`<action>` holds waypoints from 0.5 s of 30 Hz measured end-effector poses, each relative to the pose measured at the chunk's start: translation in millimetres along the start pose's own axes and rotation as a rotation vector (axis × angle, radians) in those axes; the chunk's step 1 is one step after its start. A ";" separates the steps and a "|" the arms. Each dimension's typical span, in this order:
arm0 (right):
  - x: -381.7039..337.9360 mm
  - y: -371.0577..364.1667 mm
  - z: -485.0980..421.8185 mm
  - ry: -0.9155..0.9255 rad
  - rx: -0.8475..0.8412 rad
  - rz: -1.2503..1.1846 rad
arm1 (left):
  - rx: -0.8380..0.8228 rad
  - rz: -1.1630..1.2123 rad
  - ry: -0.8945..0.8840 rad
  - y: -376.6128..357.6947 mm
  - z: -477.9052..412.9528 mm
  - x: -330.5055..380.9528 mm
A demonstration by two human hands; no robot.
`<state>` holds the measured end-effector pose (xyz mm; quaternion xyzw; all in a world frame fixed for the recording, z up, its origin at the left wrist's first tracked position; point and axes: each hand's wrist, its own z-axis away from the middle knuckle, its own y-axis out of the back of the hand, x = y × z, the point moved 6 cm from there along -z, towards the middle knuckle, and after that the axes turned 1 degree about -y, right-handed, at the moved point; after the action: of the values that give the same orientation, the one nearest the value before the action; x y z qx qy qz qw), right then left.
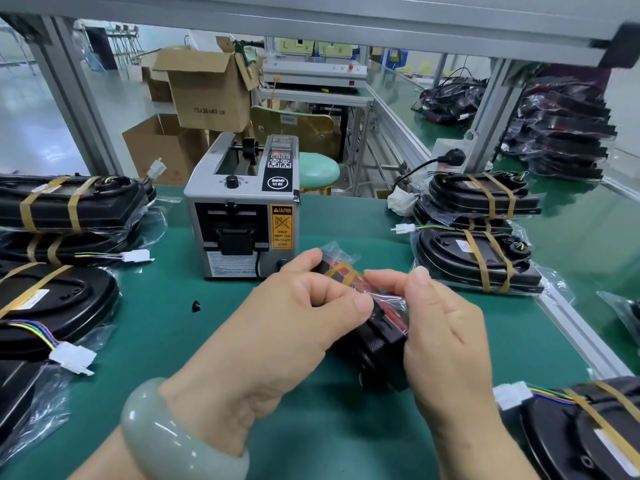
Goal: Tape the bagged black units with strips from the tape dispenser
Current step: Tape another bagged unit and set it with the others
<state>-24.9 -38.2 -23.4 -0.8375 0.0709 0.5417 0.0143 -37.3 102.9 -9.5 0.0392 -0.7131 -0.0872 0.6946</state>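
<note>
A bagged black unit (381,341) with a red face stands on edge on the green mat, held between both hands. My left hand (294,317) grips its left side, thumb pressed on the bag near a tan tape strip (343,271) that crosses the top. My right hand (440,327) grips the right side, its fingers curled over the plastic. The grey tape dispenser (242,209) stands just behind the hands, its outlet facing me.
Taped bagged units are stacked at left (69,206), right (481,233) and bottom right (588,431), with white connectors on coloured wires. A small black piece (196,305) lies on the mat. Cardboard boxes (207,95) and a green stool (318,171) stand beyond the bench.
</note>
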 end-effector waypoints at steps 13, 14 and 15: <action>0.7 -0.1 3.0 -0.006 0.030 -0.010 | -0.032 -0.056 -0.012 -5.6 5.9 -2.0; 0.7 -0.2 3.1 -0.006 0.031 -0.009 | -0.031 -0.056 -0.012 -6.1 5.8 -2.6; 0.9 -0.4 3.1 -0.008 0.030 -0.011 | -0.027 -0.060 -0.013 -6.4 5.7 -3.3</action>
<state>-27.3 -37.6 -25.6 -0.8354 0.0745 0.5437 0.0301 -43.3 97.7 -14.0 0.0507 -0.7149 -0.1177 0.6874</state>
